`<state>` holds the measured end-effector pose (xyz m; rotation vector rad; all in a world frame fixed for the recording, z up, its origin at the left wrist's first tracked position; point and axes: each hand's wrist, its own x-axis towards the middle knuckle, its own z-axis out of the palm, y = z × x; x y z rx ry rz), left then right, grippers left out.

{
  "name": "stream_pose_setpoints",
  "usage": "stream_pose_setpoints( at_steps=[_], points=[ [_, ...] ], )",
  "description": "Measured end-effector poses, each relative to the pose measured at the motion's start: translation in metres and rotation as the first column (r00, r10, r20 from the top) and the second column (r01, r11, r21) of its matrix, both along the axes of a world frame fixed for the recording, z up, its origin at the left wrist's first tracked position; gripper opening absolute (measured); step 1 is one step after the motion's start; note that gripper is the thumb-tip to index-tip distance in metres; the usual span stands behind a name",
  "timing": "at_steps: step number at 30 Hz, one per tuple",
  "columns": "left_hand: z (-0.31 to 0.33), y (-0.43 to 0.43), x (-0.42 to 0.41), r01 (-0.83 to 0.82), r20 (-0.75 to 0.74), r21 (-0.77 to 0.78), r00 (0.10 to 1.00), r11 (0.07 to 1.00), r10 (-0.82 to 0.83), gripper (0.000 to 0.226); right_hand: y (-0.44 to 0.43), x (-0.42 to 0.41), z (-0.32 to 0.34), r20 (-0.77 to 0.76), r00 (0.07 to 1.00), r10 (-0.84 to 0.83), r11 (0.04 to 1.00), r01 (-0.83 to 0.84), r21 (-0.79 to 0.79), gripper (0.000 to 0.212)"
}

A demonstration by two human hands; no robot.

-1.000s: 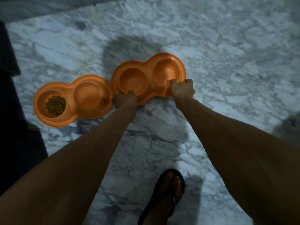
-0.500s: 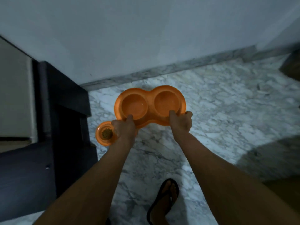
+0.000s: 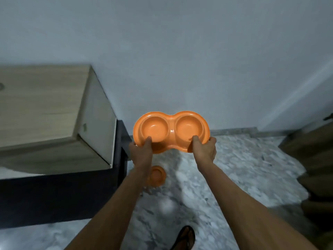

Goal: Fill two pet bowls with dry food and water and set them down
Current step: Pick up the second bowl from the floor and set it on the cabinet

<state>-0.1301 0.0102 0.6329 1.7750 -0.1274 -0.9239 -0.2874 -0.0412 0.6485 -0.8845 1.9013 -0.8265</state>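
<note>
I hold an orange double pet bowl (image 3: pixel 171 130) up in the air in front of a pale wall, both of its wells empty. My left hand (image 3: pixel 142 150) grips its near left rim with the thumb inside the left well. My right hand (image 3: pixel 204 149) grips the near right rim the same way. Far below on the marble floor lies a second orange double bowl (image 3: pixel 156 175), mostly hidden behind my left forearm; only one well shows, and its contents cannot be made out.
A light wooden cabinet (image 3: pixel 46 112) on a dark base (image 3: pixel 59 197) stands at the left. A brown piece of furniture (image 3: pixel 315 159) edges in at the right. Grey-white marble floor (image 3: pixel 234 174) lies between, with my sandalled foot (image 3: pixel 185 238) at the bottom.
Both hands have lifted the empty double bowl well up off the floor. The view has risen with it, so the bowl with kibble now lies far below, behind my left forearm.
</note>
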Motion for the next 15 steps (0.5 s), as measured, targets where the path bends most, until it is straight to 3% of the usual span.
stream_pose_setpoints(
  at_steps=[4,10,15],
  points=[
    [0.042,0.049,0.062,-0.024,-0.022,-0.106,1.0,0.994,0.021,0.051,0.047,0.062,0.052,0.01,1.0,0.024,0.997,-0.023,-0.077,0.058],
    [0.098,0.139,0.18,-0.111,-0.029,-0.131,0.994,0.985,0.108,0.042,0.137,0.176,0.096,0.053,0.995,0.086,0.991,-0.079,-0.111,0.057],
    [0.125,0.205,0.276,-0.166,0.019,-0.12,0.985,0.979,0.169,0.048,0.191,0.271,0.119,0.081,0.979,0.189,0.975,-0.177,-0.132,0.058]
  ],
)
